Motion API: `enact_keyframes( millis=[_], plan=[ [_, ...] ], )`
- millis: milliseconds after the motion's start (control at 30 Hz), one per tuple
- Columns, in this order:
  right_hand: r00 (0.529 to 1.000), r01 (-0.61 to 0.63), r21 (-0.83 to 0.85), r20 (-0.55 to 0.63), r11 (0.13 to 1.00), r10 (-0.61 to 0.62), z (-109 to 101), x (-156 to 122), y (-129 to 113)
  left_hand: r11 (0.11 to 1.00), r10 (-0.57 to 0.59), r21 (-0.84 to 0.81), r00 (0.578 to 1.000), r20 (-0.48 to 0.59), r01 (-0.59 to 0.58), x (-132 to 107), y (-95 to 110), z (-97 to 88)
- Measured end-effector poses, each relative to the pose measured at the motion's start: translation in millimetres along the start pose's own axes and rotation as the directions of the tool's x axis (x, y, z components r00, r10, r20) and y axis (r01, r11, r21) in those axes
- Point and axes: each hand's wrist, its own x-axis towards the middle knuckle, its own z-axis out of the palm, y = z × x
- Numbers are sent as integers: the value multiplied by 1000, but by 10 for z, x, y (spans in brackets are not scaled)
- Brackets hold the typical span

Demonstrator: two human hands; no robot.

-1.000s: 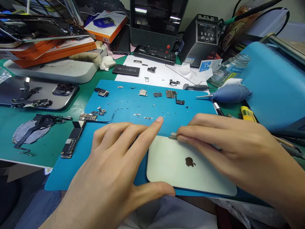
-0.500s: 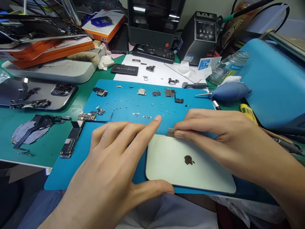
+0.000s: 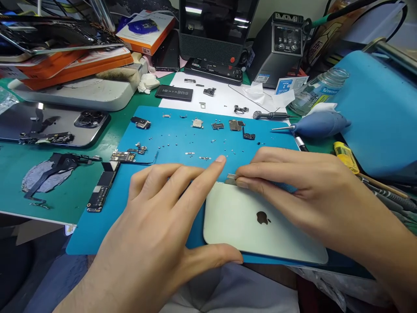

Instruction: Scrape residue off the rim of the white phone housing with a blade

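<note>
A pale green phone back panel [image 3: 241, 221] with a dark apple logo lies logo side up on the blue mat. My right hand [image 3: 302, 191] pinches a thin flat metal blade [image 3: 231, 177] between thumb and fingers. The blade's exposed end is at the panel's far edge, and how far it reaches under the edge is hidden. Around the panel's left end, my left hand [image 3: 163, 217] is spread, its thumb along the near edge. Its index finger points past the far edge, apparently without gripping the panel.
Small screws and phone parts dot the blue mat [image 3: 130, 217]. A logic board [image 3: 100, 191] lies left, near a dark phone housing [image 3: 65, 126]. Behind are a battery [image 3: 174, 92], screwdriver [image 3: 270, 115], blue air blower [image 3: 321, 126], glass jar [image 3: 319, 91] and black soldering station [image 3: 276, 48].
The whole view has shifted slightly, so everything sits a little further right. Both hands keep nearly the same pose; the blade is still at the panel's far edge.
</note>
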Motion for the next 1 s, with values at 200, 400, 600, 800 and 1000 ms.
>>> enact_keyframes(
  millis=[200,400,600,800,1000],
  plan=[
    [1000,0,21,29,1000,-1,2,11,26,1000,0,3,1000,-4,0,-13,3,-7],
    [993,82,-298,-55,951,-102,107,-85,-115,1000,-1,-4,1000,1,1,-18,-6,3],
    [999,19,-57,-25,998,-20,44,-11,-75,1000,-12,-11,1000,16,12,-22,-4,0],
    [998,-28,105,55,994,22,-6,67,16,1000,-7,-6,1000,5,7,-5,1,-8],
    [996,73,-243,-39,967,-85,99,-20,-97,999,-23,-30,999,22,24,-5,5,3]
  ],
)
